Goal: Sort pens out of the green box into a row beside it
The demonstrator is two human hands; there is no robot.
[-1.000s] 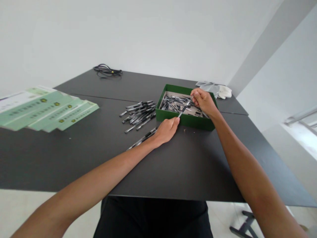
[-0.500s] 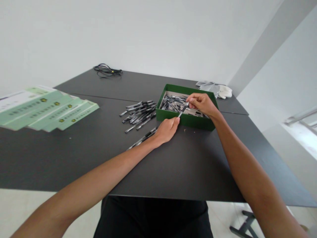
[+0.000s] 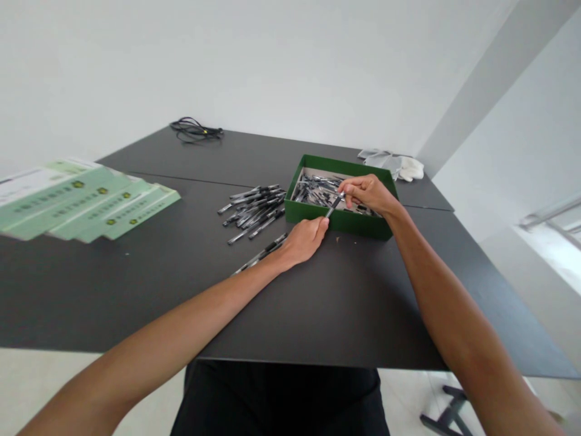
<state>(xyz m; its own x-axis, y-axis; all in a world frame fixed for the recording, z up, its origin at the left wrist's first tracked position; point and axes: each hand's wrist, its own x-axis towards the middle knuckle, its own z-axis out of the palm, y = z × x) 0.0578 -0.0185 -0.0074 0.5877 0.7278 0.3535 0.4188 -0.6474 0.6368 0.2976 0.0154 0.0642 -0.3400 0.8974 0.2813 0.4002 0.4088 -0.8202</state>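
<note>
A dark pen point(image 3: 334, 206) slants up from my left hand point(image 3: 307, 240), whose fingers are wrapped round its lower end. My right hand point(image 3: 368, 195) pinches the pen's upper end with thumb and fingertips, over the near part of a green box point(image 3: 340, 226). Inside that box lie many loose black and clear pen parts point(image 3: 316, 189). Left of the box, a heap of pens point(image 3: 256, 209) rests on the dark table. A few more pens point(image 3: 267, 249) lie beside my left wrist, partly hidden by it.
Several overlapping light green printed sheets or folders point(image 3: 91, 206) lie at the table's left. A coiled black cable point(image 3: 196, 130) sits at the back. White gloves point(image 3: 411, 168) lie behind the box, near the wall. The near table edge point(image 3: 327, 364) runs in front of my legs.
My right hand has shifted very slightly left and down along the pen's upper end. My left hand keeps its hold, and the view has moved a little.
</note>
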